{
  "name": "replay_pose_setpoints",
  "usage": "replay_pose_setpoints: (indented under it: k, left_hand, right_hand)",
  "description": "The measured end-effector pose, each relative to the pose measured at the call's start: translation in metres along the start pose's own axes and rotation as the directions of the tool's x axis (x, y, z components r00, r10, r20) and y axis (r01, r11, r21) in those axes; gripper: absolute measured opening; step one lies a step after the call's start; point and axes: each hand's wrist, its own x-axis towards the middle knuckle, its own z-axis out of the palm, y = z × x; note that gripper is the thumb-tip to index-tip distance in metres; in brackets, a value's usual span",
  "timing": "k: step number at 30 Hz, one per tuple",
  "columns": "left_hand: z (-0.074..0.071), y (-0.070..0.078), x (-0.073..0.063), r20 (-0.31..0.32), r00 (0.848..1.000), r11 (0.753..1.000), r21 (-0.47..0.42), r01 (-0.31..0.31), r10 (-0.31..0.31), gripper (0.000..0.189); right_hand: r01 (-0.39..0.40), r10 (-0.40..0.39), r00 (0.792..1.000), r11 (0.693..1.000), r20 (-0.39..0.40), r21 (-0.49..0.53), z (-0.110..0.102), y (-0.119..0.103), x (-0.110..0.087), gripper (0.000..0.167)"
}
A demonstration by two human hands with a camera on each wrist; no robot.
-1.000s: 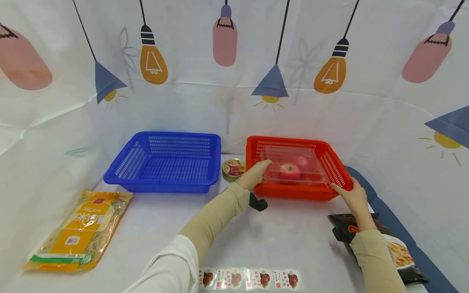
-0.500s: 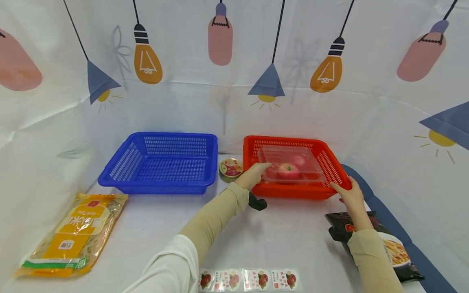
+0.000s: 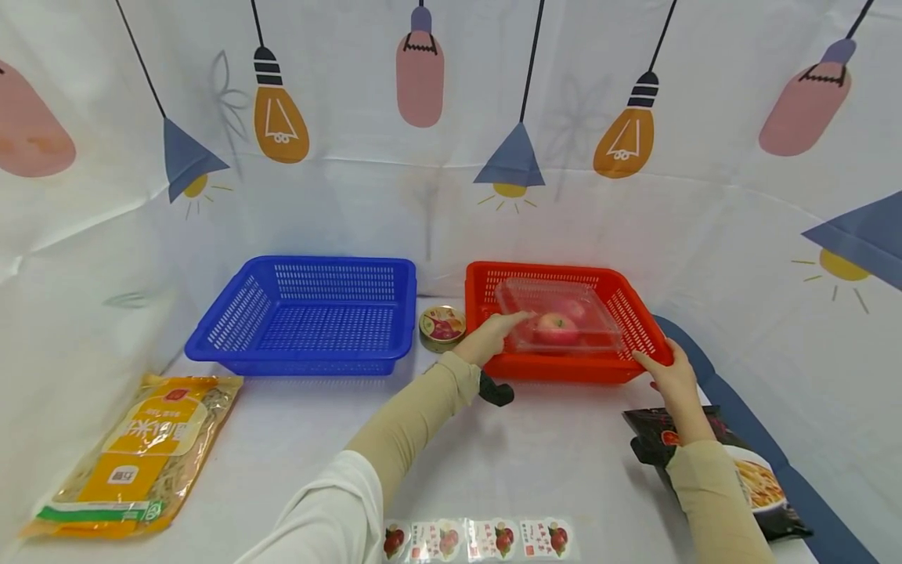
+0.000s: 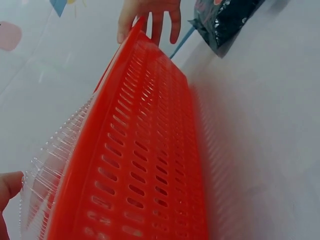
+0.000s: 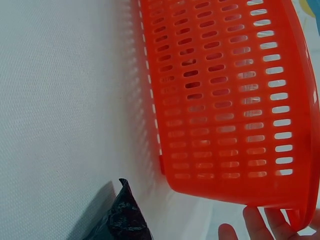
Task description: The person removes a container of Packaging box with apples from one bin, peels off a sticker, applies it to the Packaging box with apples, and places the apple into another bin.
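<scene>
A red basket (image 3: pixel 564 370) stands at the back right. Inside it sits a clear plastic box (image 3: pixel 601 317) with apples (image 3: pixel 557 329) showing through its top. My left hand (image 3: pixel 492 338) holds the box at its left edge, a finger reaching over the top; the grip's underside is hidden. In the left wrist view, a fingertip (image 4: pixel 11 184) meets the box's ridged edge, which rises past the basket's rim. With my right hand (image 3: pixel 675 380) I grip the basket's right front corner, thumb over the rim and fingers (image 5: pixel 257 224) outside below it.
Left of the red basket are a round tin (image 3: pixel 442 327) and a blue basket (image 3: pixel 303 364). A yellow noodle packet (image 3: pixel 134 458) lies at the left, a black packet (image 3: pixel 761 486) by my right forearm. Apple-printed labels (image 3: pixel 486 540) lie at the front edge.
My left finger has slid a little further right over the clear box. My right hand keeps its place on the basket corner. The whole head view has shifted slightly.
</scene>
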Motion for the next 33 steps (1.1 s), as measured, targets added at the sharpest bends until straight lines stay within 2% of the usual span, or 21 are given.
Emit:
replay_pose_setpoints:
  k: [3,6,8,11,13,19,21,26,28,33]
  left_hand:
    - [0.002,0.001,0.004,-0.027,0.999,0.999,-0.033,0.039,-0.04,0.047]
    - [0.005,0.004,0.008,-0.076,0.99,0.984,-0.144,0.105,-0.116,0.056]
    - [0.007,0.006,0.012,-0.114,0.98,0.963,-0.234,0.134,-0.164,0.062]
    - [0.008,0.007,0.018,-0.141,0.971,0.932,-0.337,0.138,-0.194,0.068]
    - [0.008,0.007,0.018,-0.148,0.97,0.926,-0.353,0.132,-0.194,0.074]
    - [0.004,0.005,0.009,-0.139,0.975,0.943,-0.309,0.124,-0.174,0.083]
    - [0.004,0.006,0.008,-0.155,0.972,0.934,-0.338,0.116,-0.177,0.082]
    - [0.0,0.009,0.004,-0.159,0.972,0.931,-0.35,0.107,-0.171,0.087]
    - [-0.001,0.012,0.002,-0.156,0.975,0.939,-0.327,0.102,-0.161,0.082]
    - [0.0,0.028,0.0,-0.199,0.973,0.912,-0.41,0.029,-0.12,0.057]
  right_hand:
    - [0.005,-0.005,1.0,1.0,0.008,0.004,0.001,0.0,0.001,0.089]
    - [0.009,-0.009,1.0,1.0,0.018,0.015,0.003,-0.001,0.002,0.089]
    - [0.011,-0.011,1.0,1.0,0.021,0.021,0.004,-0.001,0.002,0.089]
    - [0.015,-0.016,1.0,0.999,0.023,0.032,0.006,-0.001,0.002,0.089]
    - [0.019,-0.02,0.999,0.999,0.026,0.042,0.007,-0.002,0.001,0.089]
    - [0.025,-0.027,0.999,0.998,0.041,0.056,0.012,-0.003,0.001,0.09]
    - [0.024,-0.027,0.999,0.998,0.043,0.056,0.013,-0.003,0.001,0.089]
    - [0.032,-0.034,0.998,0.999,0.051,0.044,0.014,-0.003,0.003,0.088]
    - [0.038,-0.04,0.998,0.999,0.056,0.035,0.012,-0.004,0.004,0.088]
    - [0.047,-0.049,0.997,0.998,0.059,0.029,0.009,-0.007,0.005,0.089]
